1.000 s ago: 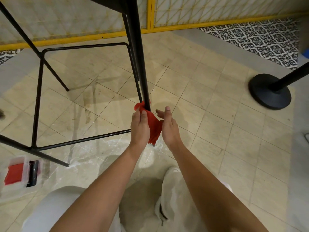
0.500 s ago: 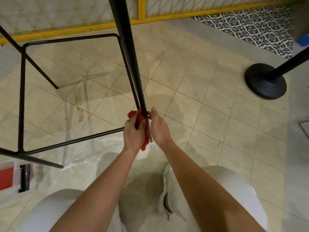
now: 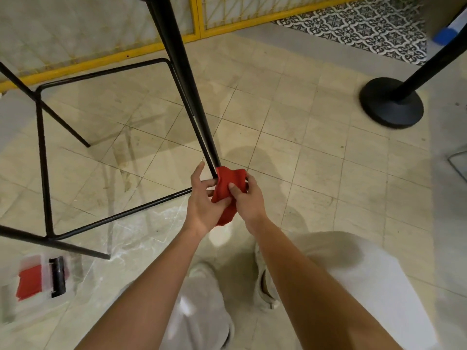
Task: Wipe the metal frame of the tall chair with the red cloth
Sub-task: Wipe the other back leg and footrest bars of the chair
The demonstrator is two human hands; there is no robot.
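The tall chair's black metal frame (image 3: 185, 79) fills the upper left; its nearest leg slants down to the floor at the centre. The red cloth (image 3: 228, 189) is bunched around the bottom end of that leg. My right hand (image 3: 246, 200) grips the cloth from the right, thumb pressed on its front. My left hand (image 3: 203, 203) holds the cloth's lower left side, its index finger stretched up beside the leg. A thin footrest rail (image 3: 121, 214) runs left from the leg. The leg's foot is hidden by the cloth.
A black stanchion base (image 3: 390, 107) with its slanted post stands at the right. A clear plastic box with red and black contents (image 3: 38, 279) lies on the floor at lower left. A yellow-framed partition (image 3: 199, 18) runs along the back. My knees and shoes are below.
The cloth has shifted from the left of the leg to its right side and slid lower, and my right hand now grips it. The view has swung slightly.
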